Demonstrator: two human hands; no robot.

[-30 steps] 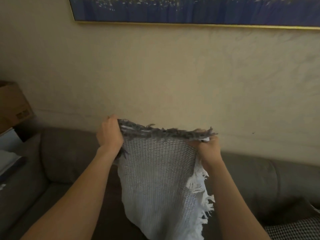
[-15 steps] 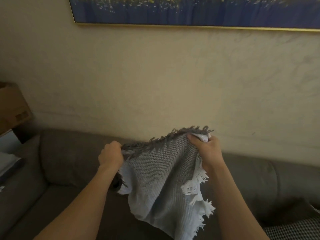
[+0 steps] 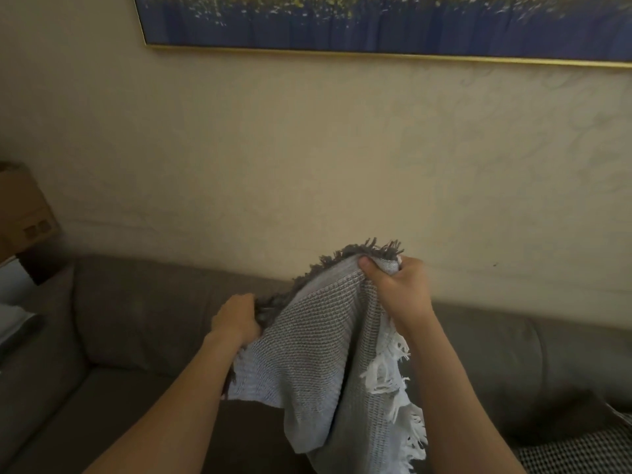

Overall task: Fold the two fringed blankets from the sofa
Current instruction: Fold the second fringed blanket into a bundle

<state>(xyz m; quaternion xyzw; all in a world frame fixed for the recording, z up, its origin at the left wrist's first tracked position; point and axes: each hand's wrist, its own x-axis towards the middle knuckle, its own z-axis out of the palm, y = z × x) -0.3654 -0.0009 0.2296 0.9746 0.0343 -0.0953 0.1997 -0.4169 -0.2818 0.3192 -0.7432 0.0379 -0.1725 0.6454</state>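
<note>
A gold-framed blue painting [image 3: 376, 22] hangs on the beige wall [image 3: 307, 148]; perhaps a cardboard box [image 3: 24, 213] far left.

Both forearms outstretched, left hand [image 3: 236, 318] fisted low, right hand [image 3: 396, 285] clenched higher.

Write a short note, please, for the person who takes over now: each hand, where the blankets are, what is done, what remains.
Left hand: shut on the grey blanket at its dark-fringed top edge, held lower.
Right hand: shut on the same edge, held higher.
The blanket hangs partly folded above the sofa, white fringe on the right.
A checked fabric lies at the lower right; whether it is the second blanket, I cannot tell.
Done: first folds.
Left: finish this fold, lay it down, fold the other blanket.
</note>
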